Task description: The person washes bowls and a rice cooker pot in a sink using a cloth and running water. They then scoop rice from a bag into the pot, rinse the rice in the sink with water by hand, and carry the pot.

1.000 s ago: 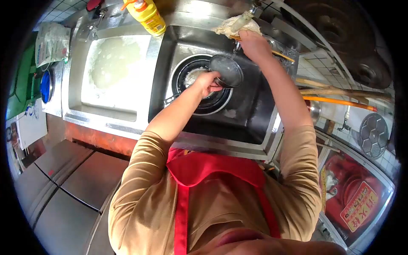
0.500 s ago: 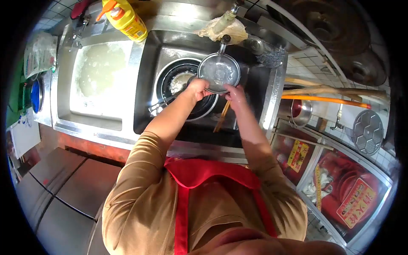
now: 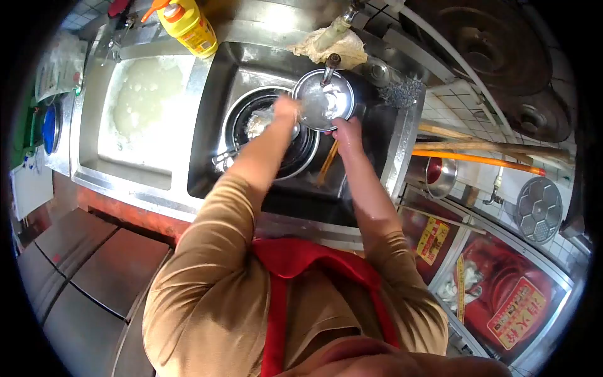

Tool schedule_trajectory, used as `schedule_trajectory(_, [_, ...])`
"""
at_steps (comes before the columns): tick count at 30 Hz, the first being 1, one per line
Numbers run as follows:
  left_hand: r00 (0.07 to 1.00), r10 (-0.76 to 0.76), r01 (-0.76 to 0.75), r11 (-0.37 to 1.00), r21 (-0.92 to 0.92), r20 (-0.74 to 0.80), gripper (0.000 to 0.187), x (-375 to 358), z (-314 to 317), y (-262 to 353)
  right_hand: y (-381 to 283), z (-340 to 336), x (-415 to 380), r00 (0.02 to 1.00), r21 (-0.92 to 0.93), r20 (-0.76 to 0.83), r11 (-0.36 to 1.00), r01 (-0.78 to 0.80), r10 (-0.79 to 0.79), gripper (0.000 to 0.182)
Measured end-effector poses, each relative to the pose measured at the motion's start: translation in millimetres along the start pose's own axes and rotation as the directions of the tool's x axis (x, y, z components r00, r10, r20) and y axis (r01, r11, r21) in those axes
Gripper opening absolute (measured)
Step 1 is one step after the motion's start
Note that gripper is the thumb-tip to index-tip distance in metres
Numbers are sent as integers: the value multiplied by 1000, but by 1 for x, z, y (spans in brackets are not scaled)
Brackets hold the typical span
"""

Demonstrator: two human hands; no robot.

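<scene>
Gripping the near rim of a metal bowl [image 3: 314, 105], the right hand [image 3: 345, 129] has its thumb and fingers closed at the bowl's lower right edge. The bowl sits directly under the tap [image 3: 331, 63], above the right-hand sink [image 3: 367, 164]. A pair of chopsticks [image 3: 327, 164] slants down from beneath the right hand; whether its fingers also hold them cannot be told.

The left hand [image 3: 286, 110] is blurred beside the bowl's left rim and above the wide pan [image 3: 312, 155]. Its fingers are too smeared to tell whether they are open, closed or touching the bowl.

The bowl's inside is wet and shiny, but how much water it holds is unclear. The wide pan lies in the right-hand sink, partly behind the left forearm, with a pale, glossy mass visible in its dark interior. A metal handle [image 3: 222, 161] reaches over its left side.

The left-hand sink [image 3: 94, 143] holds cloudy water with patches of foam. A yellow bottle [image 3: 190, 30] stands behind the divider between the sinks. A light cloth [image 3: 326, 45] is bunched around the tap's base. Right of the sinks, a metal pot [image 3: 447, 178] has something red inside.
</scene>
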State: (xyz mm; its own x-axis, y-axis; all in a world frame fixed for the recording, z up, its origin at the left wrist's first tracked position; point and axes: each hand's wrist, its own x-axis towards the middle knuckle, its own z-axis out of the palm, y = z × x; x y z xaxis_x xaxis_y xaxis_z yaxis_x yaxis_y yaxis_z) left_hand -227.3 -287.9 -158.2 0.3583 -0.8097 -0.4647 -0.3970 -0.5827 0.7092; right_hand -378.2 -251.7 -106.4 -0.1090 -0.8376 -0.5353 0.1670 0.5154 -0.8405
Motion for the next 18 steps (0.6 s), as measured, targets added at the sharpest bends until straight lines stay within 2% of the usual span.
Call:
schedule_trajectory(1, [973,-210,226,947,-229,93,33,-16,22,-16,10,7,1,998,59,-35,997,48,-46,14])
schedule_trajectory(2, [896,-380,443,793,-419,228,29,-29,43,-30,17,12,1,997,60,-74,998,25,-20,14])
schedule_trajectory(3, [779,-490,625,555,-549,392,24,-30,56,-42,25,14,2,994,62,-112,998,2,5,13])
schedule_trajectory(6, [798,-522,602,657,-455,301,22,3,68,-71,48,6,3,997,167,-16,983,-73,77,16])
schedule_trajectory(7, [999,-20,26,986,-163,41,23,14,38,-75,49,3,1,995,203,18,975,-96,94,17])
schedule_trajectory(8, [999,-6,-5,979,-202,-53,24,16,29,-66,50,5,5,995,278,10,955,-102,104,17])
schedule_trajectory(9, [989,-3,-33,970,-240,-146,25,-15,-10,-21,54,9,11,993,348,3,931,-111,118,17])
schedule_trajectory(11, [999,-40,32,935,-354,-14,29,-28,7,-34,62,23,19,989,487,-1,864,-129,149,16])
schedule_trajectory(12, [998,-45,61,914,-401,49,31,-33,12,-37,60,37,17,970,558,-46,812,-173,239,16])
schedule_trajectory(13, [999,-37,30,964,-263,-22,36,-49,9,-27,80,42,26,979,605,-47,786,-129,196,15])
schedule_trajectory(15, [983,170,-184,938,-294,-73,34,-33,7,-52,105,51,38,951,584,96,757,-292,293,20])
schedule_trajectory(17, [997,72,-72,947,-314,-12,32,-46,-23,-32,89,47,38,950,267,-102,928,-260,296,24])
schedule_trajectory(18, [1000,24,-16,946,-322,18,32,-51,-33,-24,78,45,38,944,89,-196,963,-254,267,27])
